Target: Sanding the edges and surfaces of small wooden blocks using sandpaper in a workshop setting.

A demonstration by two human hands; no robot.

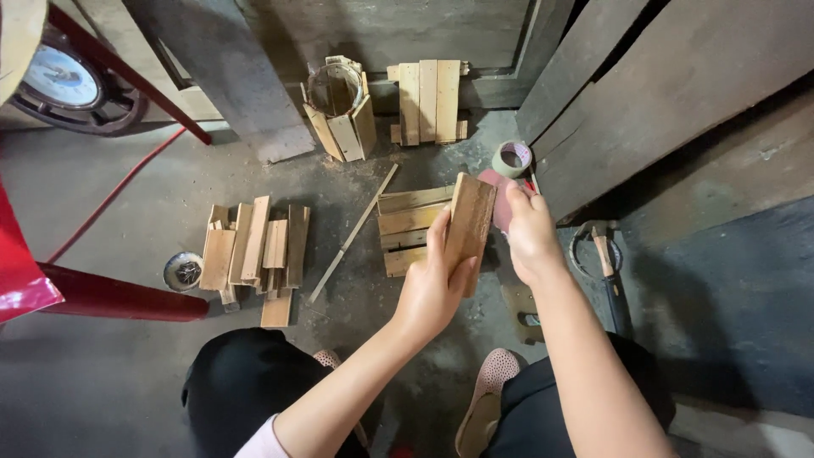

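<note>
Wood block held up for rubbing, both hands busy

Left hand (432,293) is clamped on a short wooden block (469,225), fingers wrapped round its lower end and thumb along the near edge, so the block stands tilted upright above the floor with its upper face free. Right hand (527,227) is closed on a reddish sheet, seemingly sandpaper (496,193), pressed against the block's far side; holding the block high and steady looks like a way to give that sheet a firm face to bear on.

Beneath the hands lies a small panel of joined slats (405,229) flat on the concrete floor (102,195), within easy reach. A thin wooden strip (352,236) lies diagonally beside it, and a loose pile of cut slats (254,250) sits further left, next to a small round tin (182,271). Near the wall stand a half-built round slat holder (339,106) and another flat slat panel (428,100). A roll of tape (512,158) rests just beyond the right hand, and a hammer (606,271) lies to the right on the floor. The person squats, knees either side, so everything stays close around the feet
</note>
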